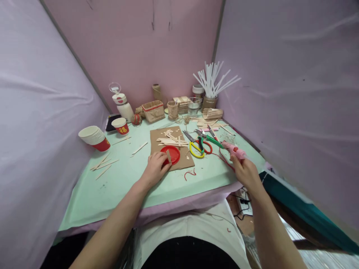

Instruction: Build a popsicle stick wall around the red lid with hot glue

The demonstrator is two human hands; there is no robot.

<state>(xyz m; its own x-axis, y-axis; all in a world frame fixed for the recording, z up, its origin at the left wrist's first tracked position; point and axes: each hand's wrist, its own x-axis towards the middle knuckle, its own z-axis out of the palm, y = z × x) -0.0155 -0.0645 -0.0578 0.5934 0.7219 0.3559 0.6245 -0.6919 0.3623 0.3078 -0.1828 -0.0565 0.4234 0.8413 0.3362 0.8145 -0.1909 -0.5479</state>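
My left hand (155, 166) is closed on a small piece of wooden stick (168, 156), which stands up over a round red plastic lid (175, 152). Whether the piece touches the lid I cannot tell. The lid lies on a brown cardboard sheet (185, 161), where wooden sticks (171, 142) and small cut bits are heaped behind it. In my right hand (244, 170) is a pink hot glue gun (234, 149), held at the table's right side with its nozzle pointing left. Left of the nozzle lie scissors with yellow handles (196, 152) and green-handled pliers (214, 141).
Stacked paper cups (95, 138) and a single red cup (120, 126) stand at the left. Along the back are a woven basket (153, 111), a glass of water (194, 107) and a jar of white sticks (209, 101). Loose sticks (103, 164) and red string (190, 173) lie about.
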